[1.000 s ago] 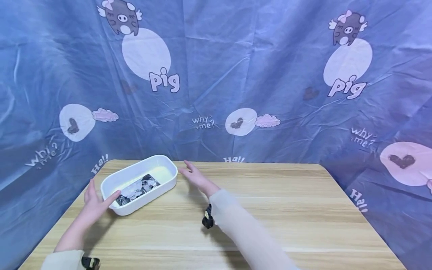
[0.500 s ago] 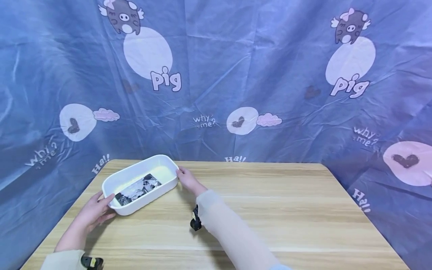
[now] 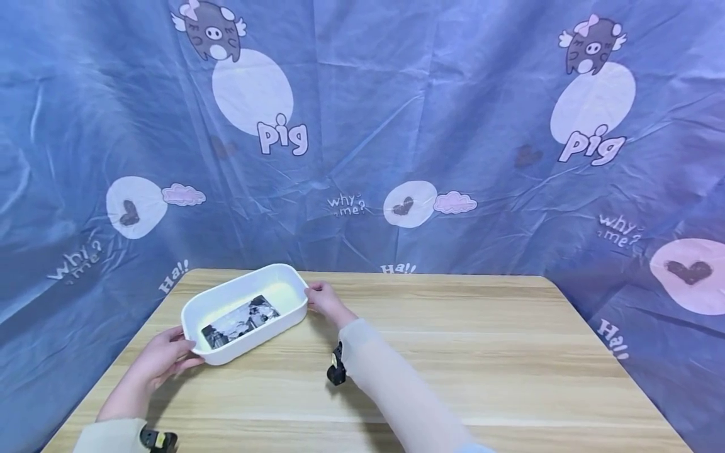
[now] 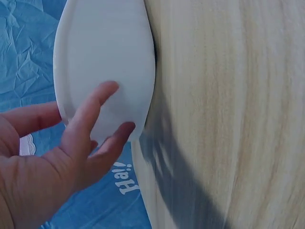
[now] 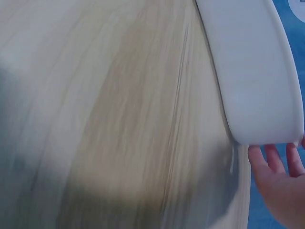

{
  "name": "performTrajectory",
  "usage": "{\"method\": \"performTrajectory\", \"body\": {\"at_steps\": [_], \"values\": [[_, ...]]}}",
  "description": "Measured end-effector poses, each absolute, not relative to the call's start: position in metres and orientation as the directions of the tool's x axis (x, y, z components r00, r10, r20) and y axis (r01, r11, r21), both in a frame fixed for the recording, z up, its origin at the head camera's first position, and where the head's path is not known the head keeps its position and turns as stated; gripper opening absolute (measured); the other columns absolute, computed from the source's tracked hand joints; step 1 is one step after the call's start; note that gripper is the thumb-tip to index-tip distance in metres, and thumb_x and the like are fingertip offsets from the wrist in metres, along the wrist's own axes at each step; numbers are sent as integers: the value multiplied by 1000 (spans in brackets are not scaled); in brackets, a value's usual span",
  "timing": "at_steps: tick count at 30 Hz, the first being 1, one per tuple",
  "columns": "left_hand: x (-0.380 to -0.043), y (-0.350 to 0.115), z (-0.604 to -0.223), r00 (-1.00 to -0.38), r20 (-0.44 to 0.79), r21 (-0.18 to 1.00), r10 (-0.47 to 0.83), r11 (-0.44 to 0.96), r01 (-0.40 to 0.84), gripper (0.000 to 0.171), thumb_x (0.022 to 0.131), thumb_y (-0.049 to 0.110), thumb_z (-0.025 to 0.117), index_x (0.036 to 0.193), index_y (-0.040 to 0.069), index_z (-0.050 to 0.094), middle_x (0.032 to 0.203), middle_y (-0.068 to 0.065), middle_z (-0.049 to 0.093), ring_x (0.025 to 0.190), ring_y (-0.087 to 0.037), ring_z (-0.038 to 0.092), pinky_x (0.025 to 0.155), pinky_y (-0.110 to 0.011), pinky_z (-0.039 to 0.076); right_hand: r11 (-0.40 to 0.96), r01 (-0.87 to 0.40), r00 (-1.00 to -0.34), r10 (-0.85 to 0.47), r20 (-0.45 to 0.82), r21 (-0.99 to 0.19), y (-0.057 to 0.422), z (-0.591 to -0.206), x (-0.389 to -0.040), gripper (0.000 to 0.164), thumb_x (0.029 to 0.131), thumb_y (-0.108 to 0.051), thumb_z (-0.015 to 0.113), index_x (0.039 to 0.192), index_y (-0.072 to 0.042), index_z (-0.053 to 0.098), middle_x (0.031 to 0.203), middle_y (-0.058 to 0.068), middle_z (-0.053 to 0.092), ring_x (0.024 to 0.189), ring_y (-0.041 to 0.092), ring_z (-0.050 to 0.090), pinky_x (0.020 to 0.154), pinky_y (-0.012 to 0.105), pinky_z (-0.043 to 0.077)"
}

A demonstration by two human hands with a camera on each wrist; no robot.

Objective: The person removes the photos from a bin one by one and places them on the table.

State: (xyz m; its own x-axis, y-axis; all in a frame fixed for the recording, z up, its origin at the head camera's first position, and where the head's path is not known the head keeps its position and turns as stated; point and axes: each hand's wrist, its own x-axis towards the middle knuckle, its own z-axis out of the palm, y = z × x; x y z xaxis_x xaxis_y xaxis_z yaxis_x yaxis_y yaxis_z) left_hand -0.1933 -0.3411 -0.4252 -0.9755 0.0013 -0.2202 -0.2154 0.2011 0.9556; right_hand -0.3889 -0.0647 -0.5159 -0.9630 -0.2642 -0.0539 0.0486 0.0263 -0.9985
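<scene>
White tray (image 3: 259,335), rounded corners, left of centre in the head view, slanting from lower left up to the right. Inside: one black-and-white printed card (image 3: 240,322) lying on the tray floor, print too small to make out; its lower edge runs close behind the front wall. Both wrist views show the tray from outside, its far end cut off by the top edge, card hidden. Can't tell if the underside sits fully flat on the worktop.

Left hand (image 3: 161,358) holds the tray's lower-left end: one digit over the rim, others spread along the outer wall. Left wrist view cuts the hand off at the left edge. Right hand (image 3: 328,303) grips the upper-right end, fingertips at the end wall; in the right wrist view it is cropped at the right edge, thumb mostly out of frame.

Left sleeve (image 3: 113,435) and right sleeve (image 3: 396,390), pale, both run off the bottom of the head view. Black device at each wrist, details unclear, the left one clipped by the bottom edge.

Wood-grain worktop (image 3: 481,352) fills the lower half, near edge out of frame. Blue curtain (image 3: 362,145) behind, pig and "why me?" prints, heart bubble cut off at far right.
</scene>
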Motion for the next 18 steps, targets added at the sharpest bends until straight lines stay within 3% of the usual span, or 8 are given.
{"method": "performTrajectory", "body": {"at_steps": [1,4,8,13,18], "values": [[-193,-341,-426,-976,-215,957,13,204,-208,63,94,-6,34,139,-27,-5,138,-52,13,91,-12,64,84,-29,62,7,56,-957,-283,-55,-998,-62,-517,-390,33,95,-22,61,116,2,54,101,15,61,87,24,67,78,31,62],[-192,-340,-426,-978,-204,961,44,199,-192,64,94,-6,37,139,-27,-4,140,-51,12,95,-13,64,85,-31,62,-2,127,-934,-337,-119,-992,-50,-489,-369,39,94,-7,54,131,6,48,118,24,60,105,33,65,93,36,59],[-193,-335,-425,-975,-203,968,88,168,-186,70,93,-7,40,140,-24,-8,144,-50,6,97,-13,64,88,-34,61,22,189,-890,-417,-181,-982,-25,-436,-330,52,91,8,43,142,11,35,135,33,49,124,41,53,109,44,48],[-195,-323,-428,-969,-204,977,138,96,-192,82,89,-10,46,144,-16,-15,144,-50,3,99,-21,66,88,-39,61,49,219,-845,-489,-214,-975,7,-419,-314,60,88,13,41,147,9,27,139,37,41,127,45,47,111,47,45],[-199,-295,-429,-962,-211,977,173,41,-207,88,87,-12,50,148,-9,-14,146,-48,5,110,-36,63,89,-43,60,54,228,-863,-452,-228,-972,50,-427,-305,63,87,13,46,148,3,31,136,34,46,119,39,55,105,43,51]]}}
